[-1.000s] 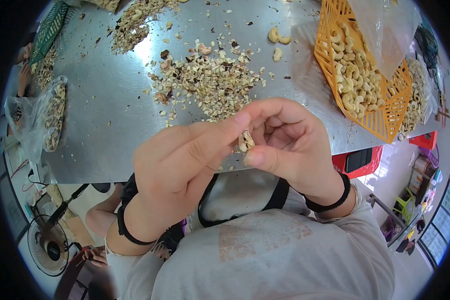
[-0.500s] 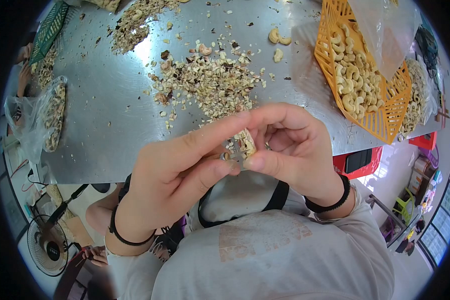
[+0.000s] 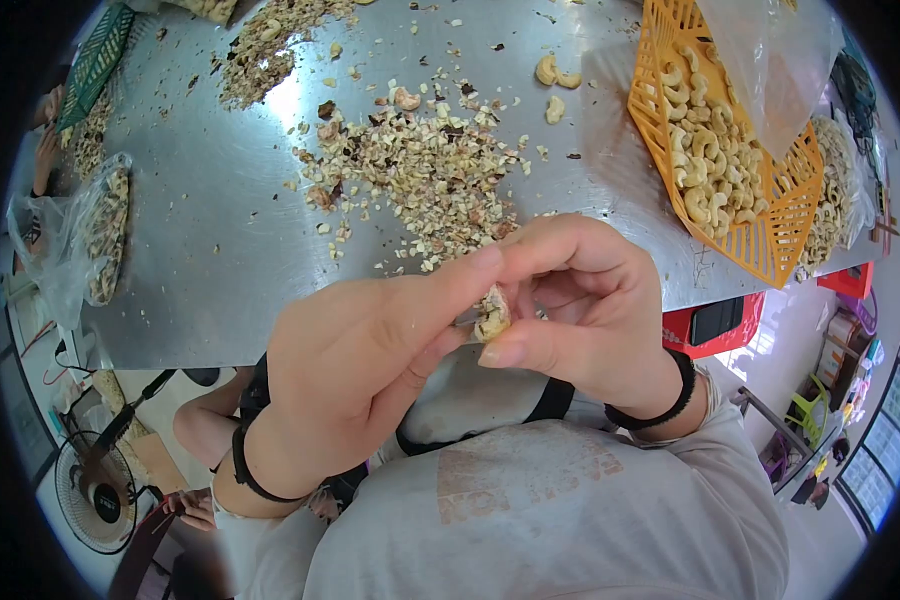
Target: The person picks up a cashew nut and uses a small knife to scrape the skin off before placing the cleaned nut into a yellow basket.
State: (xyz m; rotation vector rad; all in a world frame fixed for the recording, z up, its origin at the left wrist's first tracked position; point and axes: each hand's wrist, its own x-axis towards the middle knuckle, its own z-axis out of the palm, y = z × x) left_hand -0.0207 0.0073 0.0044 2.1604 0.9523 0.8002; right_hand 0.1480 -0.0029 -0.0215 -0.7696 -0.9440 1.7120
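Observation:
A pale cashew nut (image 3: pixel 492 315), patched with darker skin, is pinched in the fingers of my right hand (image 3: pixel 595 300), above the table's near edge. My left hand (image 3: pixel 355 350) is closed, its fingertips meeting the right fingers at the nut. A thin, shiny sliver shows between the left fingers and the nut, too small and hidden to name. Just beyond my hands spreads a pile of broken skin flakes (image 3: pixel 420 170). Loose cashews (image 3: pixel 557 72) lie farther back on the metal table (image 3: pixel 200 260).
An orange plastic basket (image 3: pixel 650 130) of peeled cashews stands at the right, a clear bag (image 3: pixel 785 60) over it. At the left are a filled plastic bag (image 3: pixel 108 235), a green basket (image 3: pixel 98 70) and another person's hand (image 3: pixel 46 155). A fan (image 3: pixel 95 490) stands lower left.
My left hand has rolled over, its thumb drawn back and lower. The nut has turned in my right fingers and shows a yellower end. The right hand has barely moved.

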